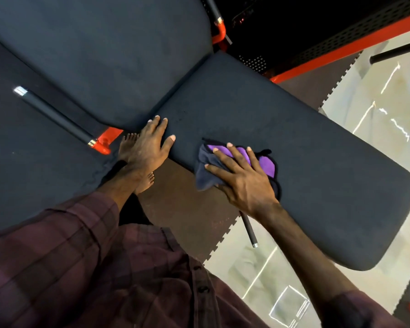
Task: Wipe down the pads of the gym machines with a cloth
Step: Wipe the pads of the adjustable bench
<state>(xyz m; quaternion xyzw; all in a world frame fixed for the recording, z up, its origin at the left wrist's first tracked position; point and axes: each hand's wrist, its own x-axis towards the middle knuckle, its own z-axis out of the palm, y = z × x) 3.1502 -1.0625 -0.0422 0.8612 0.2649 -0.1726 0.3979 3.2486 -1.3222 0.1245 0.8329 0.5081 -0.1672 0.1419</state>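
Right hand [243,176], fingers spread flat, presses the purple cloth [263,162] onto the seat pad [305,150] near its left end — wiping under way. Left hand [149,145] rests open on the pad's edge. Beyond, the back pad [92,55] probably awaits wiping; no visible streaks either way.

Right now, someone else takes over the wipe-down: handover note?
Left hand: flat, fingers straight, resting on the near end of the seat pad, bracing.
Right hand: flat on the purple cloth, pressing it to the seat pad near the front edge.
Back pad: not touched by either hand; cannot tell if it has been wiped.
Done: unclear from the surface.
Left: probably the far end of the seat pad, then the back pad.
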